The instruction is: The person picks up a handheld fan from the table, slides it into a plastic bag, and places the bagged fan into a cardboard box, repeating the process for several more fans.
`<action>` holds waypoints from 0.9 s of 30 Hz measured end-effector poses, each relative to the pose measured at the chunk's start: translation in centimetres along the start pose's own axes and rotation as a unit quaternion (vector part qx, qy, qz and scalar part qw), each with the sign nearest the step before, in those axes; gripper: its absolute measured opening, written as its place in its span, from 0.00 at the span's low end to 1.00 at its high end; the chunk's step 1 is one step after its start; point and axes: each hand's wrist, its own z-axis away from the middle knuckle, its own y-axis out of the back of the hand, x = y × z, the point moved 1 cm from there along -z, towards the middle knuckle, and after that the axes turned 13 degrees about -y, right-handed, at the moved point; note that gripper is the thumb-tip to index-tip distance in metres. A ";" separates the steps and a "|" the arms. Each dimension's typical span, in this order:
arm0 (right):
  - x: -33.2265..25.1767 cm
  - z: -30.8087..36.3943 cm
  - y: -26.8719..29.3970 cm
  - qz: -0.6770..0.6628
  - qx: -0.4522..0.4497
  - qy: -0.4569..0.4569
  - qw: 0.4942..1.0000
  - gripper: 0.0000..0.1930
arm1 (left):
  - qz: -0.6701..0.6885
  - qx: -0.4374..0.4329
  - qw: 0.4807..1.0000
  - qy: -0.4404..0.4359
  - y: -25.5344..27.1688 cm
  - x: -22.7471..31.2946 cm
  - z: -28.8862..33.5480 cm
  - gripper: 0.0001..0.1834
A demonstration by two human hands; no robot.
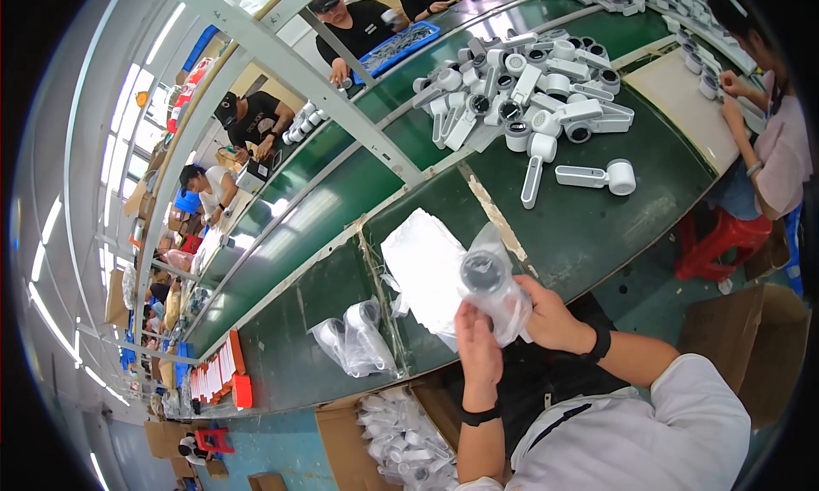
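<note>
Between my two hands is a white handheld fan-like device with a round grey end, inside a clear plastic bag. My left hand presses its fingers against the near left side of the bag. From the right, my right hand grips the bag, its fingertips partly hidden behind the plastic. Just left of the device lies a stack of white plastic bags on the green workbench. Two devices in clear bags rest further left.
Past my hands, a large pile of unbagged devices covers the bench, with one loose device nearer. Below the bench edge stands a cardboard box of bagged devices. A co-worker sits at right on a red stool. A metal frame rises at left.
</note>
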 end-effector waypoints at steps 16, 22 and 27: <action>-0.7 0.9 -1.7 0.033 0.079 0.166 0.982 0.06 | 0.074 -0.032 0.997 0.019 3.1 3.1 0.8 0.24; -1.1 1.7 -1.9 0.018 0.045 0.166 0.985 0.05 | -0.046 0.037 0.997 -0.058 4.9 4.3 1.0 0.15; -1.1 1.4 -0.8 0.022 -0.026 0.211 0.977 0.05 | -0.102 0.147 0.971 -0.156 5.7 6.6 0.9 0.14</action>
